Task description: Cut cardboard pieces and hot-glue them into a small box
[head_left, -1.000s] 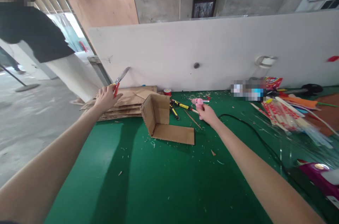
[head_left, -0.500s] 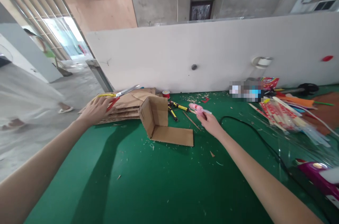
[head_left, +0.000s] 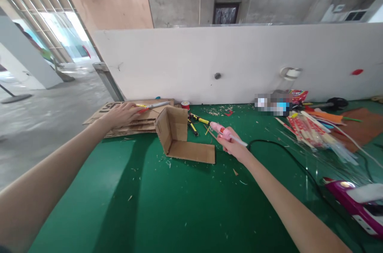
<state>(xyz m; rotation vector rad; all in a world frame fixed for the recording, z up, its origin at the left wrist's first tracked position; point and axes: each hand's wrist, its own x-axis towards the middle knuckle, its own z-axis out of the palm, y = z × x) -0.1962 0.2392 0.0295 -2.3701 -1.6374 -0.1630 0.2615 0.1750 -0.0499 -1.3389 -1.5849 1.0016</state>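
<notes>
My left hand (head_left: 125, 112) is closed on the handles of a pair of scissors (head_left: 157, 105), over a stack of flat cardboard (head_left: 98, 117). The blades point right. My right hand (head_left: 231, 141) grips a pink glue gun (head_left: 220, 130), with a clear glue stick coming out of its back end. Between the hands, a folded cardboard piece (head_left: 191, 151) rests on the green table (head_left: 179, 205), two panels upright and one lying flat. Behind it are yellow-and-black cutters (head_left: 200, 119) and a red spool (head_left: 185, 105).
A white panel (head_left: 167, 61) borders the table's back. On the right lie packaged sticks (head_left: 302, 129), an orange-brown sheet (head_left: 365, 125), a black cable (head_left: 293, 157) and a purple device (head_left: 350, 201). Small scraps are scattered about.
My left hand has moved right with the scissors, now lower and flatter over the cardboard stack. The glue gun has shifted slightly down and its body shows more. The walking person at far left is gone.
</notes>
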